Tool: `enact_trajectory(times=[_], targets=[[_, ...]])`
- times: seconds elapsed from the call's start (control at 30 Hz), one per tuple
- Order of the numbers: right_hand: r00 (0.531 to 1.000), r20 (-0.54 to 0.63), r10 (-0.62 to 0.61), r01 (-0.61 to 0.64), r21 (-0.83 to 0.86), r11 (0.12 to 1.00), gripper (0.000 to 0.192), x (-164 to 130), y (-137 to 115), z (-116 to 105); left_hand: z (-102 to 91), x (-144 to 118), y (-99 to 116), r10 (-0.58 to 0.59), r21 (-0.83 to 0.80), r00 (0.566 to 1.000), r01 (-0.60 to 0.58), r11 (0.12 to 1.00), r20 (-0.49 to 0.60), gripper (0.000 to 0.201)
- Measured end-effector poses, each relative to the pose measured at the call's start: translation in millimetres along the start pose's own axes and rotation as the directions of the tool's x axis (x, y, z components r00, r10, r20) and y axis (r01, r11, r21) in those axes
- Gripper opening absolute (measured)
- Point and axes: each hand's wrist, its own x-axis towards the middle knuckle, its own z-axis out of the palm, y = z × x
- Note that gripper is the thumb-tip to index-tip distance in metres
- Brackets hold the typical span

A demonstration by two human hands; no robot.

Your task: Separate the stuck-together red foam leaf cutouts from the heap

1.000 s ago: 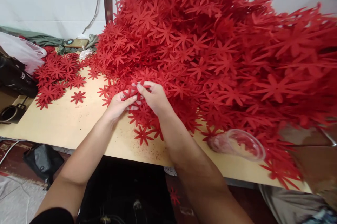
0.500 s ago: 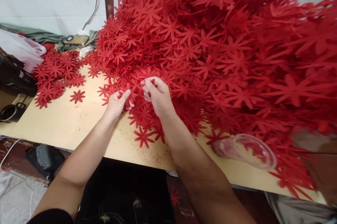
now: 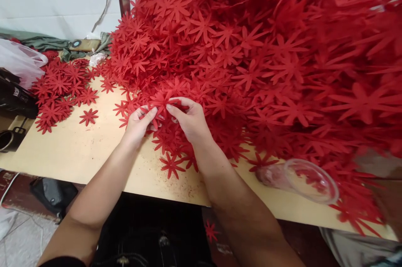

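Now we are bringing our left hand (image 3: 138, 122) and right hand (image 3: 188, 118) together again at the near edge of the big pile (image 3: 251, 49) of red cutout flowers, after they had drifted slightly apart half a second ago; both sets of fingertips are now pinching the same flower (image 3: 161, 100), lifted just off the pile's edge, which we read as one piece being picked or peeled from the rest. Our left fingers are curling under it, our right thumb and forefinger are closing on its petals from the other side. Outward from the hands, loose flowers are lying on the tan table (image 3: 78, 150), one single flower (image 3: 171, 165) just beside our right wrist and a smaller heap (image 3: 59, 91) well apart at the far left. A clear cup (image 3: 301, 179) is lying on its side near the table's front edge, mouth toward us; red shows through it, though we cannot tell whether that is inside or behind. At the left edge, a plastic bag (image 3: 19, 62) is slumping, its contents hidden, and a dark mug (image 3: 9, 139) is partly cut off.
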Motion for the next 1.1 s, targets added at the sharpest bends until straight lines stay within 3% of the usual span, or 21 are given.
enact_trajectory(times=[0.1, 0.37, 0.57, 0.7, 0.87, 1.0, 1.1], targets=[[1.000, 0.015, 0.008, -0.008, 0.008, 1.000, 0.018, 0, 2, 0, 0.6, -1, 0, 0.018, 0.015, 0.999, -0.018, 1.000, -0.035, 0.039], [0.996, -0.072, -0.058, 0.050, -0.111, 0.993, 0.007, -4, -1, 6, 3.3, -1, -2, 0.200, 0.040, 0.976, -0.197, 0.980, -0.091, 0.041], [0.998, 0.054, -0.033, 0.036, -0.045, 0.998, 0.027, -7, 3, 9, 2.6, -1, -3, 0.211, 0.033, 0.968, -0.209, 0.977, -0.133, 0.028], [0.997, 0.065, -0.034, 0.037, -0.040, 0.999, 0.038, -7, 1, 7, 3.2, -2, -1, 0.225, 0.042, 0.967, -0.222, 0.974, -0.117, 0.023], [0.994, 0.056, -0.095, 0.103, -0.148, 0.984, 0.048, -10, -5, 7, 2.2, -3, 1, 0.183, -0.015, 0.980, -0.185, 0.983, -0.079, 0.023], [0.992, 0.060, -0.115, 0.122, -0.133, 0.984, 0.045, -12, -5, 10, 3.0, -5, 0, 0.106, -0.060, 0.994, -0.105, 0.993, 0.013, 0.027], [0.995, 0.024, -0.092, 0.094, -0.108, 0.990, 0.043, -12, -3, 12, 5.5, -6, 0, 0.123, -0.073, 0.991, -0.119, 0.990, 0.052, 0.030]])
